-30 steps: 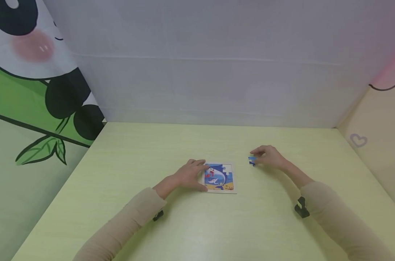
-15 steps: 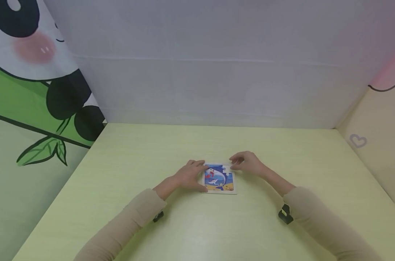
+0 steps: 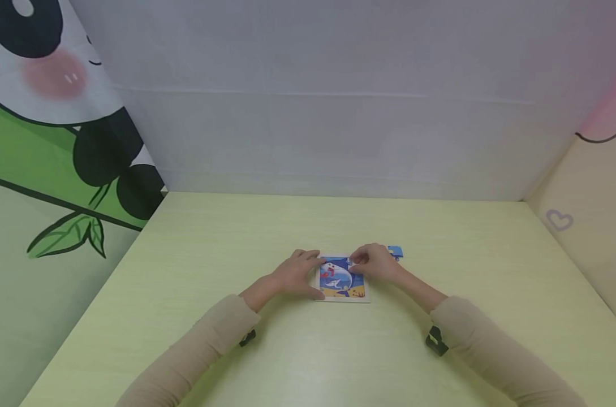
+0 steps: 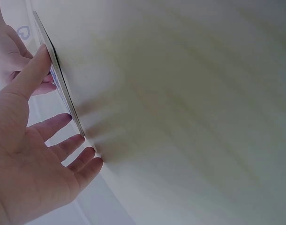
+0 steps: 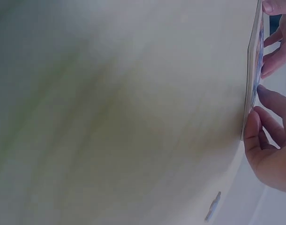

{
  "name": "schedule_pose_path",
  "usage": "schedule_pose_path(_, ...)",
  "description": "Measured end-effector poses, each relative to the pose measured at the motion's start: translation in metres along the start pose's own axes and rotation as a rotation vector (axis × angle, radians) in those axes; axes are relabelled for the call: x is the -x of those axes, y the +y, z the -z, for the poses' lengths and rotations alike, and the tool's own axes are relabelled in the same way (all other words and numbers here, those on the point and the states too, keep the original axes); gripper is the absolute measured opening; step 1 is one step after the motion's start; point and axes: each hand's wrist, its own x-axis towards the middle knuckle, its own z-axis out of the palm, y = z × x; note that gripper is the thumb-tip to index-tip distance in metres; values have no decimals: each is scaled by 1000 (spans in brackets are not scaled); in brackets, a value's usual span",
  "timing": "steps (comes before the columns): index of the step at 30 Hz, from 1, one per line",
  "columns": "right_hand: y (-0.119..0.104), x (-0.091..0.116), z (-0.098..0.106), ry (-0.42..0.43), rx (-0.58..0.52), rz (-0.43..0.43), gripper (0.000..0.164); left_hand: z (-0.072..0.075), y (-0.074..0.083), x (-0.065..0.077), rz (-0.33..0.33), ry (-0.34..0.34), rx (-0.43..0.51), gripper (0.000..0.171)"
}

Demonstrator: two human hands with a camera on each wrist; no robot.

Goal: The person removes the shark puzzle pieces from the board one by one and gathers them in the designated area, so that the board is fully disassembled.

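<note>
A square jigsaw puzzle (image 3: 336, 278) with a pale frame and a shark-like sea picture lies flat on the table. My left hand (image 3: 296, 274) grips its left side, thumb at the near corner and fingers at the far one. At the upper right of the picture, my right hand (image 3: 378, 263) has thumb and fingers pinched together close over the board; its fingers mostly hide the small puzzle piece there. Another blue puzzle piece (image 3: 396, 251) rests on the table just beyond the right hand, and the right wrist view also shows it low down.
The pale yellow table (image 3: 308, 350) runs back to a grey-white cloth wall (image 3: 308, 141). A cartoon panel (image 3: 58, 141) stands along the left, and a beige panel (image 3: 588, 226) with a heart closes the right side.
My right hand has moved left from beside the loose piece onto the puzzle's upper right corner, where a white gap showed before. The left hand has stayed in place.
</note>
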Motion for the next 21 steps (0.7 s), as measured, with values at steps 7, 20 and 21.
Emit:
schedule_pose_path(7, -6, 0, 1, -2, 11, -23, 21, -1, -2, 0, -7, -2, -13, 80)
schedule_pose_path(20, -17, -1, 0, 27, -2, -32, 13, 1, -2, 4, 5, 2, -1, 81)
schedule_pose_path(21, -17, -1, -1, 37, -7, -28, 13, 1, -3, 4, 5, 3, 1, 81)
